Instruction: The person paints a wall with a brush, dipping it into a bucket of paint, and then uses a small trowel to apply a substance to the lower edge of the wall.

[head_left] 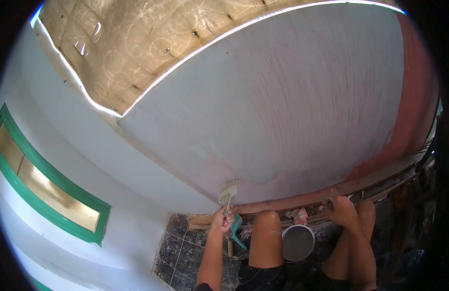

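Observation:
My left hand [222, 219] is closed round the handle of a wide paintbrush [228, 192]. The pale, coated bristles point up against the lower left of the wall [282, 106]. Around the brush the wall looks damp and pinkish under a whitish coat. My right hand [343, 211] is beside my right knee, fingers loosely bent and apart, with no held thing that I can make out. Between my legs stands a round bucket [298, 243] of grey liquid. A teal plastic dipper [235, 228] lies just below my left hand, partly hidden by it.
A reddish unpainted strip [413, 82] runs down the wall's right side. Along its foot lies a ledge with rubble [299, 216]. Dark, paint-spattered tiles [178, 247] cover the floor at left. A green-framed window [49, 184] is in the left wall, and brown sheeting [137, 43] hangs overhead.

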Demonstrator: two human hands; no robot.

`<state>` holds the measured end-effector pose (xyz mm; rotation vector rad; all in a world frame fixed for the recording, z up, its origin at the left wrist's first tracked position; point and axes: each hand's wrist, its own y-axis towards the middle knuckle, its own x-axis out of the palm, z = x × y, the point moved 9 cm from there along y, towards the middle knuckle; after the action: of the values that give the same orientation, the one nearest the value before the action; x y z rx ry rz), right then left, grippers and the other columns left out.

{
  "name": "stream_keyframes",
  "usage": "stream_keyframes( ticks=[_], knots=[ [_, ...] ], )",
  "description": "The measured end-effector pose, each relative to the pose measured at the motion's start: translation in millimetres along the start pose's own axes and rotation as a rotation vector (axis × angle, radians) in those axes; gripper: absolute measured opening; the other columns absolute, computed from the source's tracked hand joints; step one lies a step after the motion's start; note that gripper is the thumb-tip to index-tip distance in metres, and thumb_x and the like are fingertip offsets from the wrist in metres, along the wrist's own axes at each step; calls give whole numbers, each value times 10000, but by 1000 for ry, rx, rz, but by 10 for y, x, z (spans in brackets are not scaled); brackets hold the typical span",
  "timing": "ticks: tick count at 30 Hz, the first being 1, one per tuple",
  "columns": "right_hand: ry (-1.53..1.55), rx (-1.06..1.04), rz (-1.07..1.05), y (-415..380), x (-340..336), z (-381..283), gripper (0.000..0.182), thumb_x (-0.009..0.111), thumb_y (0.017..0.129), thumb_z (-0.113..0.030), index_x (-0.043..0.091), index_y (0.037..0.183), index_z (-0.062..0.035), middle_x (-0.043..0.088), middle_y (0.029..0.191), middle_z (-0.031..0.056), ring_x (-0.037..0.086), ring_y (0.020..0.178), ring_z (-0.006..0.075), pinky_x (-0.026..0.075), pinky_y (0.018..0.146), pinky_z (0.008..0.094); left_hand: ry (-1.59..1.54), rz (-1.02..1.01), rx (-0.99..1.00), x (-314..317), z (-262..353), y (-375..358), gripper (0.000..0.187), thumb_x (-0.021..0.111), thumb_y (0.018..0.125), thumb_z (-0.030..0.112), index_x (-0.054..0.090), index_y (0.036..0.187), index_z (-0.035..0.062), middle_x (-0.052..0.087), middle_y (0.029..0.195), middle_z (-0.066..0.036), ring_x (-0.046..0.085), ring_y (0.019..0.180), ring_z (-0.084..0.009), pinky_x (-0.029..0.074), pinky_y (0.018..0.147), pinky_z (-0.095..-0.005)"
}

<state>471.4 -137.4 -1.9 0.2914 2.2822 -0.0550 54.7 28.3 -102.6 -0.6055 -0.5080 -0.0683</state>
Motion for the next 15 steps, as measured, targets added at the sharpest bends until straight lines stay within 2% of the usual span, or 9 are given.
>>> stream_keyframes(
  ticks=[2,4,6,8,9,11,14,15],
  knots=[
    [-1,16,9,-22,-23,22,288,697,758,-264,650,930,-38,648,818,198,619,849,398,491,757,471,38,3,-40,41,278,-33,278,499,960,311,531,978,35,519,666,10,365,381,-44,285,331,-160],
    [38,33,7,-23,-48,3,287,695,759,-266,651,929,-40,648,814,200,622,849,395,491,756,470,9,-85,-45,310,800,-172,271,507,953,286,541,959,17,539,697,8,374,390,-26,311,343,-158],
    [17,34,-5,-2,-20,17,278,691,760,-263,650,922,-40,648,812,198,623,845,393,491,753,469,32,-83,27,718,1410,-525,246,493,957,249,524,979,5,536,707,12,382,388,-20,330,344,-162],
    [16,35,-24,14,13,-8,275,687,761,-259,649,918,-37,649,815,197,623,844,392,491,752,470,175,-233,275,1159,1920,-904,237,465,970,231,506,1006,0,532,698,3,374,373,-32,330,333,-170],
    [23,36,-31,26,2,-32,275,685,761,-258,648,917,-35,649,818,198,622,844,393,491,751,471,179,-279,321,1329,2075,-1092,242,455,973,242,503,1010,8,521,690,3,373,368,-39,325,325,-172],
    [47,30,-43,60,38,-60,281,682,760,-259,646,919,-30,648,823,202,621,849,395,491,752,474,187,-375,411,1572,2291,-1386,251,436,980,263,498,1017,22,498,675,4,372,360,-54,315,309,-177],
    [77,18,-69,80,114,-55,296,679,759,-269,646,926,-26,646,831,212,620,857,398,489,755,481,156,-410,585,1583,2345,-1433,265,448,973,288,515,1021,36,510,680,-3,379,349,-70,327,308,-180],
    [75,21,-83,88,141,-49,301,677,759,-273,647,927,-26,645,833,215,620,858,399,489,756,483,108,-392,547,1517,2238,-1328,261,452,971,284,526,1022,39,523,686,-2,388,357,-67,326,306,-182]
  ],
)
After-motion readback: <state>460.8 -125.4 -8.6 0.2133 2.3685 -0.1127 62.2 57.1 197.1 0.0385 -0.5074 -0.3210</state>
